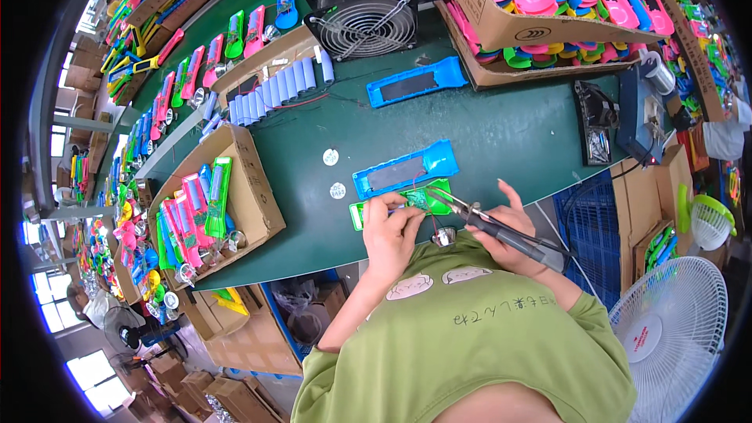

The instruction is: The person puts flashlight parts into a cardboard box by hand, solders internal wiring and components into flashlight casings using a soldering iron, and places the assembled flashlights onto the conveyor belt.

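Note:
My right hand (507,223) is closed around the dark handle of a soldering iron (501,233). Its metal tip points left to a small green circuit board (419,200) in a bright green plastic lamp housing (442,193). Over the left part of that housing, my left hand (388,233) has thumb and fingers pinched together beside the board; what they grip is too small to make out. A thin red wire runs near the fingertips. Close to my shirt lies a round silver reflector (444,236). Just beyond the green housing rests a blue housing (403,171).
A second blue housing (415,82) lies farther back, near a black metal fan (368,19). Purple battery cells (274,90) stand in rows at the left. Cardboard boxes (258,188) of lamp parts flank both sides. At the right are a solder spool (658,74) and a black iron stand (595,121).

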A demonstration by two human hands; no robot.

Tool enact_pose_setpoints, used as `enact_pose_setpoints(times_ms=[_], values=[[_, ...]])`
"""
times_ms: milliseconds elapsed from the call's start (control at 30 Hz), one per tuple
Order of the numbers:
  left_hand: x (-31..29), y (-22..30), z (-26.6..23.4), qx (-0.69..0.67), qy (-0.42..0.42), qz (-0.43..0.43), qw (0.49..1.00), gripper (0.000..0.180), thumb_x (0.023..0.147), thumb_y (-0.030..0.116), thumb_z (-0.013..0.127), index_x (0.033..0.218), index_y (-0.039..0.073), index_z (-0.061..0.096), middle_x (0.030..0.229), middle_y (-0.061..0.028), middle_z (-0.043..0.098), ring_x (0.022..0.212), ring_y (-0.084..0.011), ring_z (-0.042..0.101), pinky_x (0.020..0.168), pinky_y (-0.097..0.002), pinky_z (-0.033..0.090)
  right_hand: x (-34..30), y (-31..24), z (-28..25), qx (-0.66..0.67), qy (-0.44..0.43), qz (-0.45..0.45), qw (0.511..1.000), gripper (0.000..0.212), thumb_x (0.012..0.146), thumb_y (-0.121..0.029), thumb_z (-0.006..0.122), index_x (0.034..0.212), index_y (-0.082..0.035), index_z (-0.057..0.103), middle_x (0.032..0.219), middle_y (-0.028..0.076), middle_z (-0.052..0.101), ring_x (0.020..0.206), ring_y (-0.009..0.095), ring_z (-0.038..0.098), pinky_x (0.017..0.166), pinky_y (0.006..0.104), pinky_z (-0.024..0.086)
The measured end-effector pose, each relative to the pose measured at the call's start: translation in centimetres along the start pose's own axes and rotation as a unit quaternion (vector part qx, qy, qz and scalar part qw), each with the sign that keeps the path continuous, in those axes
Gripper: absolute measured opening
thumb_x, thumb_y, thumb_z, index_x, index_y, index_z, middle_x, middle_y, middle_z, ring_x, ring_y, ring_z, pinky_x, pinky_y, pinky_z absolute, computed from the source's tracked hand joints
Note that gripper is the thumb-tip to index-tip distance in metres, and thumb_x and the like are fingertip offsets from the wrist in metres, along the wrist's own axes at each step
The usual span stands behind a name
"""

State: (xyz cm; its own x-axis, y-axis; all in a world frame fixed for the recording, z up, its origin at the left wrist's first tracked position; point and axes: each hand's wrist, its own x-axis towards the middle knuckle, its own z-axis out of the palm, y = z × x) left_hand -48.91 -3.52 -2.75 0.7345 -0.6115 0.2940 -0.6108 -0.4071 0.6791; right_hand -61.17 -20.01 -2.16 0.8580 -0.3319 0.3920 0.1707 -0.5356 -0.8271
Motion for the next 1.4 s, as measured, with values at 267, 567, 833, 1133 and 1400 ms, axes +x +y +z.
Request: enact_pose_setpoints(times_ms=[267, 567, 833, 1133, 1400], values=[[0.6, -0.1, -0.8, -0.047, -0.045, -0.090, 0.994, 0.012, 0.061, -0.003, 0.067, 0.067, 0.000, 0.058, 0.090, -0.0115, 0.051, 0.084, -0.0266, 0.052, 0.070, -0.0345, 0.043, -2.5, 1.4, 2.4, 0.140, 0.129, 0.099, 0.977, 0.017, 0.074, 0.000, 0.055, 0.089, -0.002, 0.049, 0.059, 0.004, 0.059, 0.059, 0.012, 0.061, 0.102, 0.0492, 0.026], [1.4, 0.6, -1.1, 0.014, -0.081, -0.064, 0.995, 0.010, 0.060, -0.005, 0.063, 0.064, -0.002, 0.055, 0.087, -0.0126, 0.050, 0.084, -0.0289, 0.051, 0.071, -0.0366, 0.043, -2.5, 1.4, 3.1, 0.168, 0.130, 0.142, 0.967, 0.016, 0.075, 0.000, 0.057, 0.089, -0.001, 0.049, 0.061, 0.004, 0.058, 0.061, 0.012, 0.061, 0.105, 0.0460, 0.021], [1.7, 0.5, -1.2, 0.033, -0.094, -0.064, 0.993, 0.009, 0.061, -0.003, 0.064, 0.066, 0.000, 0.057, 0.088, -0.0112, 0.053, 0.083, -0.0271, 0.054, 0.070, -0.0348, 0.044, -2.8, 1.2, 3.4, 0.237, 0.162, 0.169, 0.943, 0.019, 0.075, 0.002, 0.061, 0.092, 0.003, 0.054, 0.091, 0.015, 0.060, 0.068, 0.015, 0.063, 0.093, 0.0381, 0.040], [1.9, 0.8, -1.3, 0.046, -0.104, -0.062, 0.992, 0.009, 0.060, -0.003, 0.063, 0.066, -0.001, 0.057, 0.085, -0.0114, 0.053, 0.083, -0.0271, 0.054, 0.070, -0.0350, 0.044, -3.0, 1.8, 2.2, 0.198, 0.167, 0.121, 0.958, 0.019, 0.076, 0.003, 0.059, 0.094, 0.002, 0.053, 0.087, 0.012, 0.057, 0.071, 0.019, 0.063, 0.091, 0.0394, 0.042], [1.4, 0.6, -1.1, 0.016, -0.083, -0.082, 0.993, 0.009, 0.064, -0.004, 0.063, 0.070, -0.001, 0.057, 0.087, -0.0118, 0.054, 0.084, -0.0256, 0.055, 0.073, -0.0328, 0.046, -3.2, 1.6, 2.3, 0.206, 0.187, 0.128, 0.952, 0.020, 0.074, 0.003, 0.061, 0.092, 0.000, 0.054, 0.076, 0.007, 0.060, 0.070, 0.017, 0.063, 0.103, 0.0468, 0.024]])
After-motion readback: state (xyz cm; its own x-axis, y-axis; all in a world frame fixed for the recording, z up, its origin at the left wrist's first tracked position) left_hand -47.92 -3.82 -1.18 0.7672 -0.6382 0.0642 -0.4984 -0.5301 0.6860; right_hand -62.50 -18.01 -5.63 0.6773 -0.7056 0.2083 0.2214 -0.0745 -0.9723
